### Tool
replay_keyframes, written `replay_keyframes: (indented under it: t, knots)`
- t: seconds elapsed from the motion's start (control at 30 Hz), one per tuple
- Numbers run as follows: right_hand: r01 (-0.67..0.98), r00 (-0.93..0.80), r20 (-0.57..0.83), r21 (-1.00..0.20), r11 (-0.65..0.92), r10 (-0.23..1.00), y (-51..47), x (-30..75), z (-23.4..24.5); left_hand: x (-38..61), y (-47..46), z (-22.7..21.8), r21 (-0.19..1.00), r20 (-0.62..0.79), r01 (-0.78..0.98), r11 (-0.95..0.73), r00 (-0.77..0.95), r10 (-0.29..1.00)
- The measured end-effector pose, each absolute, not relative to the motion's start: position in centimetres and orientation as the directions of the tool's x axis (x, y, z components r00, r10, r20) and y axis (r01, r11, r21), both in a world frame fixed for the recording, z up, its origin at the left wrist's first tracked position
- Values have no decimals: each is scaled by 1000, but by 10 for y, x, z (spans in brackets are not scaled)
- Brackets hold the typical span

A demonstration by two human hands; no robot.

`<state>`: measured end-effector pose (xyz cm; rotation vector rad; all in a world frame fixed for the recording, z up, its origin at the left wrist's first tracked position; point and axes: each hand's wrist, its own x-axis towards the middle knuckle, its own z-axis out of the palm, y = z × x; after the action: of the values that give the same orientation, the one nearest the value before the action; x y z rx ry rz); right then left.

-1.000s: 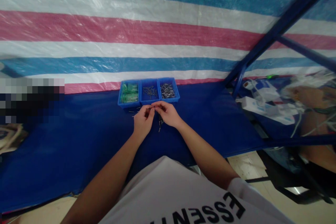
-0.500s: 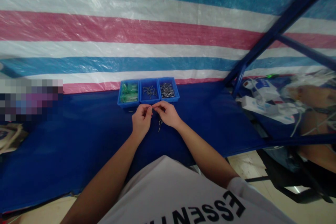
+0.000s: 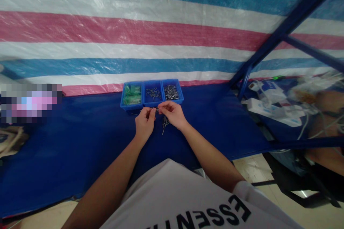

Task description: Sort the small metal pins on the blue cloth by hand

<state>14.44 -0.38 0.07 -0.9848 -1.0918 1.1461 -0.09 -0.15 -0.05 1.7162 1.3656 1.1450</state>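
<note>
My left hand (image 3: 144, 123) and my right hand (image 3: 174, 116) meet over the blue table, fingertips pinched. Between them shows a small metal piece (image 3: 157, 110), mostly hidden by the fingers; both hands seem to grip it. Beneath my right hand lies a loose pile of slim metal pieces (image 3: 164, 123), partly covered. A thin pin (image 3: 134, 114) rests on the table left of my fingers. Just beyond stand three joined blue bins: the left bin (image 3: 131, 107) holds green packets, the middle bin (image 3: 152, 103) dark thin pins, the right bin (image 3: 181, 96) many silvery metal pieces.
A striped plastic sheet (image 3: 134, 28) hangs behind the blue table (image 3: 88, 143). At right, a blue metal frame (image 3: 271, 39) stands before white boxes (image 3: 274, 112), cables and another person's arm (image 3: 322, 125). Cardboard-coloured items (image 3: 12, 139) sit at the far left.
My right hand has shifted slightly up and right, opening a small gap between the fingertips where the metal piece shows. More of the pile is visible. My left hand stays nearly still.
</note>
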Motion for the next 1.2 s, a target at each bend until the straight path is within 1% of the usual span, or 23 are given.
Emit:
replay_keyframes:
  t: [0.27,0.5,0.63,0.83,0.97,1.2]
  knots:
    - [-182,27,117,-976,120,993,-6,144,4,-2,-3,2,876,217,429,-219,53,975]
    - [-189,13,143,-971,143,990,-7,144,4,-2,-4,4,883,216,416,-218,52,975]
    - [-176,50,114,-977,121,992,-6,143,2,-1,-3,3,880,233,410,-238,63,970]
    - [-207,142,71,-973,100,987,-3,145,1,1,0,-5,911,227,338,-235,62,972]
    - [-235,139,74,-966,105,988,-3,145,2,1,-1,-4,914,234,326,-242,66,970]
    - [-216,136,71,-971,99,988,-4,144,3,1,-1,-3,916,222,330,-229,59,973]
